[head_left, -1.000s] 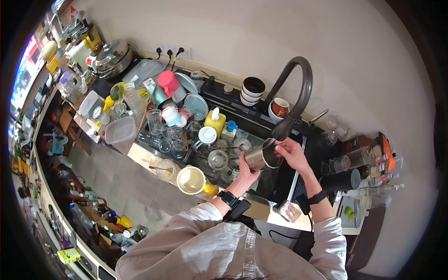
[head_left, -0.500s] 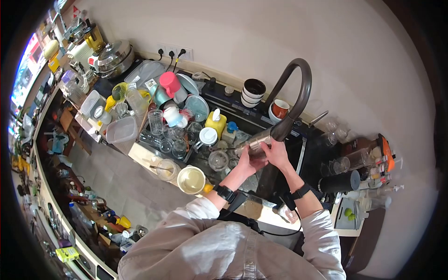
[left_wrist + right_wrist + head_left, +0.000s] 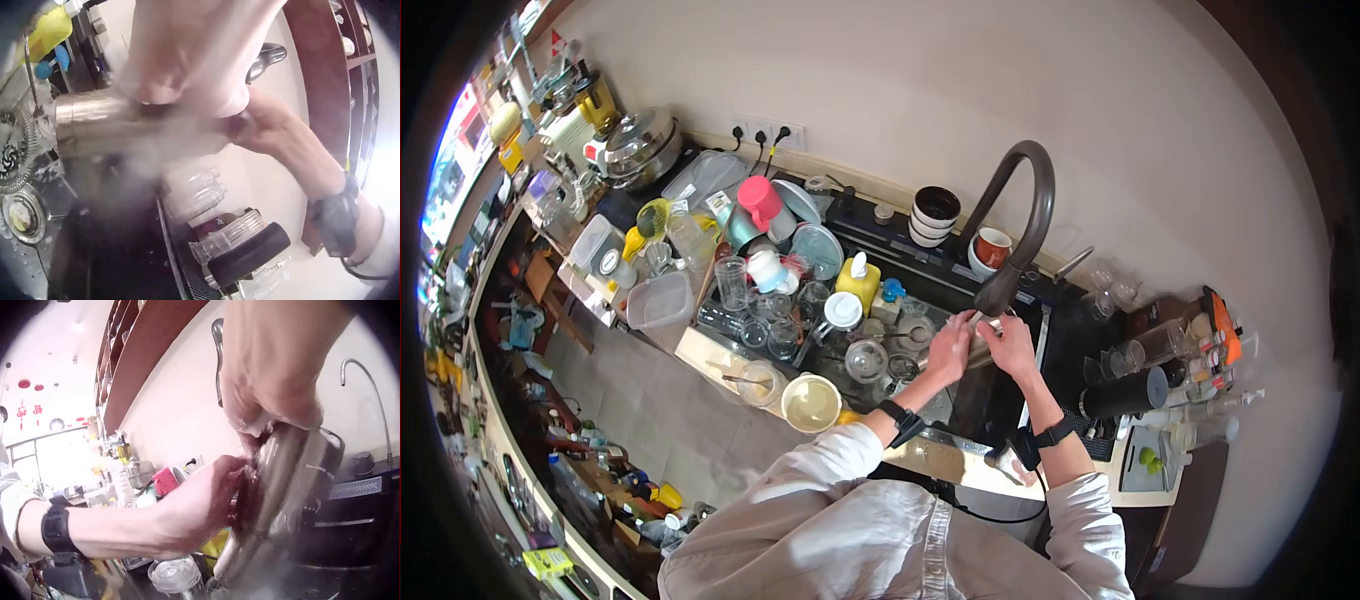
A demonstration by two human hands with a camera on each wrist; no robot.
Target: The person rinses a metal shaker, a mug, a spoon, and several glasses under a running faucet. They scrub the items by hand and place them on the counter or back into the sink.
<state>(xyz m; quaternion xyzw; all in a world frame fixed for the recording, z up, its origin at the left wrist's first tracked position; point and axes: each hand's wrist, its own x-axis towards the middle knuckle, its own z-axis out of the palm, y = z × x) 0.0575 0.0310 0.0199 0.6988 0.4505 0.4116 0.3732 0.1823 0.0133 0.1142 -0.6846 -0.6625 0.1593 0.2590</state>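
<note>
Beneath the spout of the dark tap [image 3: 998, 290], both hands hold a metal cup [image 3: 78, 119], tipped on its side. My left hand [image 3: 948, 348] grips it from the left, fingers curled about its wall. From the other side my right hand [image 3: 1008, 347] holds it near one end, its fingertips close to the left ones in the right wrist view. Much of the cup's wall [image 3: 303, 469] is covered by the hands. In the left wrist view its closed end points towards a coiled bar strainer [image 3: 15, 144] in the sink.
Left of the hands, the sink area holds a white-lidded jug [image 3: 843, 310], a yellow bottle [image 3: 858, 285] and many glasses. A cream tub [image 3: 811, 403] stands on the front edge. Stacked bowls [image 3: 934, 212] sit behind; a black cylinder [image 3: 1125, 394] lies to the right.
The cup has turned from mouth towards me to lying under the spout. My right hand has left the rim by the tap and come down beside the left hand onto the cup.
</note>
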